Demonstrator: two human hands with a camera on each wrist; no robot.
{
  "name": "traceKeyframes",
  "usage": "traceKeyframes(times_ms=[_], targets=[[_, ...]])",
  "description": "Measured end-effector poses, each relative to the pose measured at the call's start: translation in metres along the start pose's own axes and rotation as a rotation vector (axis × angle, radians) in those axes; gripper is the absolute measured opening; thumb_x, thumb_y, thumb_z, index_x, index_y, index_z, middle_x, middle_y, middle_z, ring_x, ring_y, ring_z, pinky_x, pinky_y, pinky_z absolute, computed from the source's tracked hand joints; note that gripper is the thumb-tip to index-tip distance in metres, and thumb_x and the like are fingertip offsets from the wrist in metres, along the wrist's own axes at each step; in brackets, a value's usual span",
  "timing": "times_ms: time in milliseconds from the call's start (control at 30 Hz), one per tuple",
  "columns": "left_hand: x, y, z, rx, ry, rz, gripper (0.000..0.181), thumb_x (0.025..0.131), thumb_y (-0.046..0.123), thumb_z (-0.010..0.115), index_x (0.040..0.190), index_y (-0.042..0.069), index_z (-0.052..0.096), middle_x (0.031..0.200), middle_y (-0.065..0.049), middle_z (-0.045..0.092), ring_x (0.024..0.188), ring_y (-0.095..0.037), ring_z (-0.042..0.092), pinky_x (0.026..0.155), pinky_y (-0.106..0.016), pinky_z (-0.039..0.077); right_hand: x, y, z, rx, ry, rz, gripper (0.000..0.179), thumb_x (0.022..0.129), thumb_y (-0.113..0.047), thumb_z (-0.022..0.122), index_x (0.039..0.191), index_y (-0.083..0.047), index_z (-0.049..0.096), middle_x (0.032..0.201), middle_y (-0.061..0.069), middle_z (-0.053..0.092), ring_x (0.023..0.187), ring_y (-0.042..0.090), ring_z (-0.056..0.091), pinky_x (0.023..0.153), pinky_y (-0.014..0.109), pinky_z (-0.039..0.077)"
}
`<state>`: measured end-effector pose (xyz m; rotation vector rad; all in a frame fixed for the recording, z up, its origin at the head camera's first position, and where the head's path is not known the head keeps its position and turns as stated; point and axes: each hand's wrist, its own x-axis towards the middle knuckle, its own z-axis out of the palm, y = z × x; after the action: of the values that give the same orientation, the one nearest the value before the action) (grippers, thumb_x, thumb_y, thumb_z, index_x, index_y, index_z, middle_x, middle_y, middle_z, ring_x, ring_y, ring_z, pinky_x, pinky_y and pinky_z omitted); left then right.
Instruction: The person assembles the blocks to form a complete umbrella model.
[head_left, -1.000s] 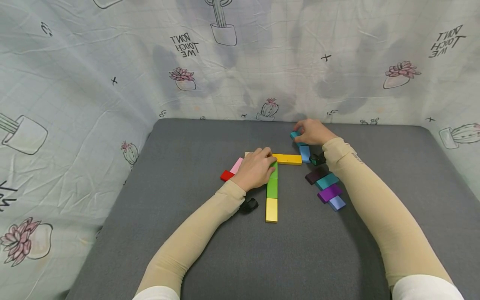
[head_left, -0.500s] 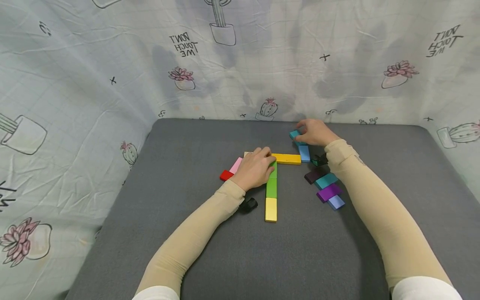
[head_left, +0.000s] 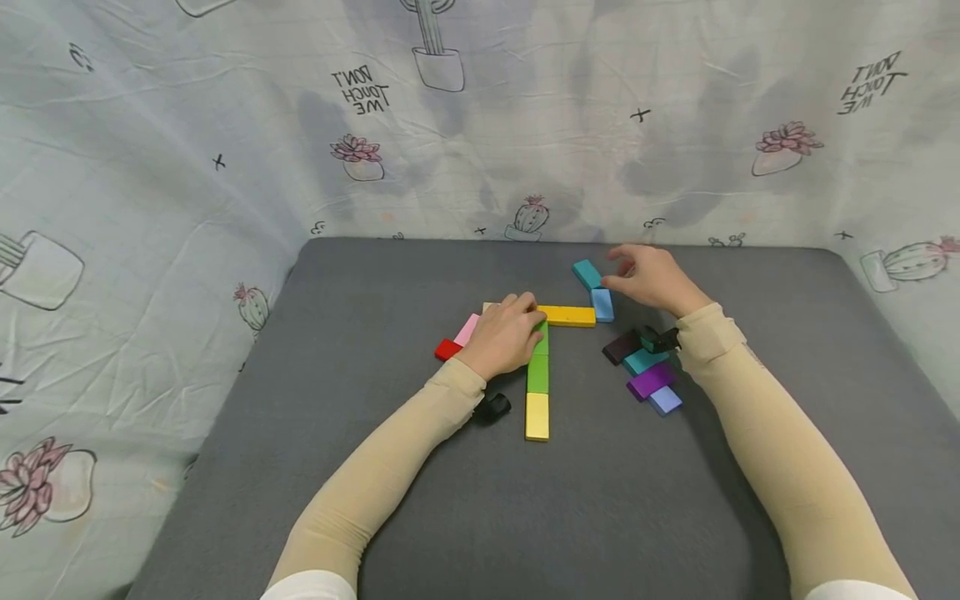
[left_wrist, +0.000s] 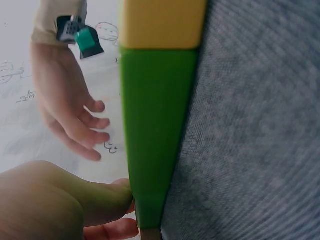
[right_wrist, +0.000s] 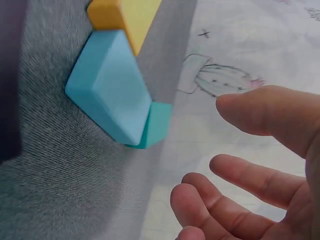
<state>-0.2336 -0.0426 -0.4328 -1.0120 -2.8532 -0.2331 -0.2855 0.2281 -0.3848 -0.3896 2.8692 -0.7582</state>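
Note:
My left hand (head_left: 504, 337) rests over the upper end of a column of green blocks (head_left: 537, 373). In the left wrist view its thumb (left_wrist: 112, 197) lies against the far green block's edge; the fingers are partly hidden. A light yellow block (head_left: 537, 417) ends the column at the near side. To the right run an orange-yellow block (head_left: 567, 316), a blue block (head_left: 602, 305) and a tilted teal block (head_left: 587, 273), end to end. My right hand (head_left: 652, 277) hovers just right of the teal and blue blocks, its fingers spread with nothing between them.
Pink (head_left: 467, 330) and red (head_left: 447, 349) blocks slant away left of my left hand, by a tan block (head_left: 487, 307). Below my right wrist lie a dark brown block (head_left: 621, 347), another teal block (head_left: 643, 362), a purple block (head_left: 650, 382) and a periwinkle block (head_left: 665, 401).
My right hand has let go of the far teal block and moved right, away from it. The left hand stays in place over the column.

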Motion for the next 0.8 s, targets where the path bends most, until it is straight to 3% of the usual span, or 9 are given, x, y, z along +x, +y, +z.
traceKeyframes(times_ms=[300,800], targets=[[0.001,-0.001,0.000,-0.013,0.004,0.007,0.029,0.103,0.025,0.066,0.128,0.012,0.073,0.124,-0.007,0.064,0.103,-0.024,0.061,0.088,-0.034,0.054,-0.034,-0.005,-0.002,-0.034,0.055,-0.041,0.049,0.099,-0.024,0.069,0.138,0.004,0.061,0.116,0.025,0.066,0.098,0.036,0.062,0.086,0.055,0.053],[0.000,0.000,0.001,-0.001,-0.015,-0.005,0.032,0.105,0.027,0.064,0.133,0.013,0.071,0.124,-0.006,0.062,0.106,-0.023,0.060,0.090,-0.036,0.053,-0.083,-0.010,0.011,-0.084,0.054,-0.158,0.037,0.096,-0.015,0.074,0.129,0.001,0.068,0.119,0.020,0.067,0.097,0.031,0.064,0.081,0.050,0.055]])
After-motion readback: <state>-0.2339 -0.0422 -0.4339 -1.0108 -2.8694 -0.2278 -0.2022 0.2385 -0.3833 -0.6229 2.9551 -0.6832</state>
